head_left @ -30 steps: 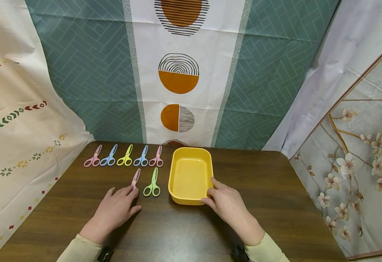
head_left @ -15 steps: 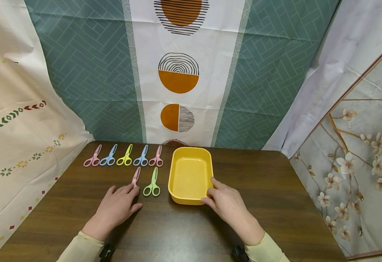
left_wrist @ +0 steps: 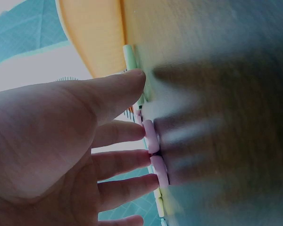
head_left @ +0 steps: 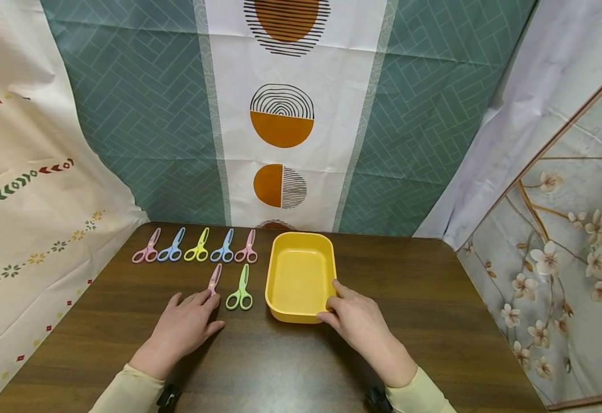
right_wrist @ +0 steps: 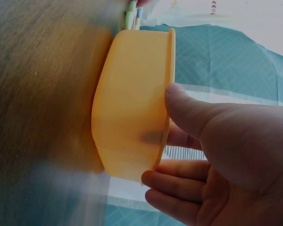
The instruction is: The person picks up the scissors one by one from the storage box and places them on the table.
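Note:
My left hand (head_left: 182,327) lies over the handles of a pair of pink scissors (head_left: 215,279), whose blades point away toward the back. In the left wrist view its nearly straight fingers touch the pink handle loops (left_wrist: 160,171), with the thumb held apart. Just right of it lies a pair of green scissors (head_left: 239,292). My right hand (head_left: 360,324) holds a yellow plastic tray (head_left: 270,287) at its near right corner. The right wrist view has the thumb on the tray's rim (right_wrist: 171,61) and fingers curled at the corner. Nothing lies inside the tray.
Along the back left runs a row of several scissors: pink (head_left: 147,249), blue (head_left: 172,248), yellow (head_left: 198,248), another blue pair (head_left: 223,249) and another pink pair (head_left: 246,250). The dark wooden table (head_left: 409,281) ends at a patterned curtain (head_left: 425,115).
The pink scissors under my left fingers have shifted very slightly away from me, the left hand moving with them. My right hand and the tray have stayed put.

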